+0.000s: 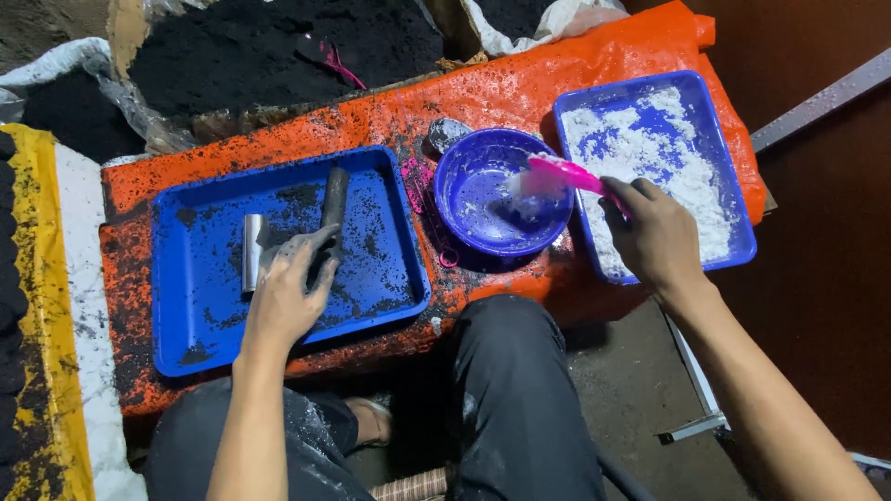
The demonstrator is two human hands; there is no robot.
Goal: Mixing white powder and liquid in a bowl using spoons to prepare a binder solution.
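Metal tube (252, 252) in blue tray (186, 334), just beside left hand (288, 292), fingers loose, apart, over dark rod (332, 209). Farther: pink scoop (561, 173) over purple bowl (478, 199), pinched in right hand (654, 237); powder tray (719, 139) beyond.

Both bare forearms reach up from the bottom of the frame. The left arm rises almost straight from the lower left, its wrist straight, and the left hand (288, 283) lies palm down at centre left, fingers curled loosely downward and dusted with dark powder. The right arm slants in from the lower right corner; the right hand (654, 232), at upper right of centre, is turned back-up with fingers closed in a pinching grip.
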